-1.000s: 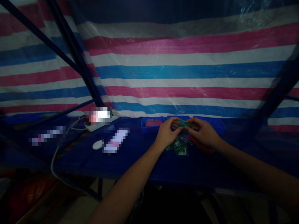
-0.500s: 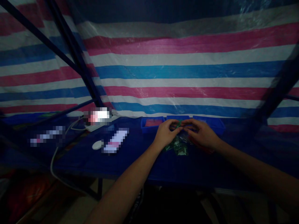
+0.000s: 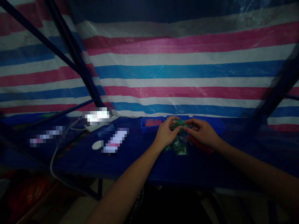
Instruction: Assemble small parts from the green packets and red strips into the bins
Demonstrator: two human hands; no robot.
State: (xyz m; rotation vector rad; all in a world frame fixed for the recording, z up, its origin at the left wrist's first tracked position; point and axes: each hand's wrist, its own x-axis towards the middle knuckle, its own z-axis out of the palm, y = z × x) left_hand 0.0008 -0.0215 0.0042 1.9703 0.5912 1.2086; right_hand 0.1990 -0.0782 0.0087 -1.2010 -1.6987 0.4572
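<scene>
Between my two hands is a small green piece, like a circuit board or a green packet (image 3: pixel 179 124); its exact kind is too dim to make out. My left hand (image 3: pixel 167 132) pinches its left side with thumb and fingers. On the other side, my right hand (image 3: pixel 202 132) has its fingertips closed on the right edge. Below them on the blue table lie several small green packets (image 3: pixel 181 149) in clear wrapping. Flat red pieces (image 3: pixel 203 146) lie partly hidden under my right hand.
Blue trays line the back of the table (image 3: pixel 130 168): one blue tray (image 3: pixel 142 126) holds pink-red pieces, another blue tray (image 3: pixel 218 126) stands right. At left are a blurred-out phone-like object (image 3: pixel 116 140), a white round disc (image 3: pixel 97 145) and a white power strip (image 3: pixel 93 127). Blue metal poles (image 3: pixel 86 84) frame a striped tarp.
More of the green piece shows between my hands, its face turned more toward me. The fingers of both hands have shifted slightly around it. The packets below stay put.
</scene>
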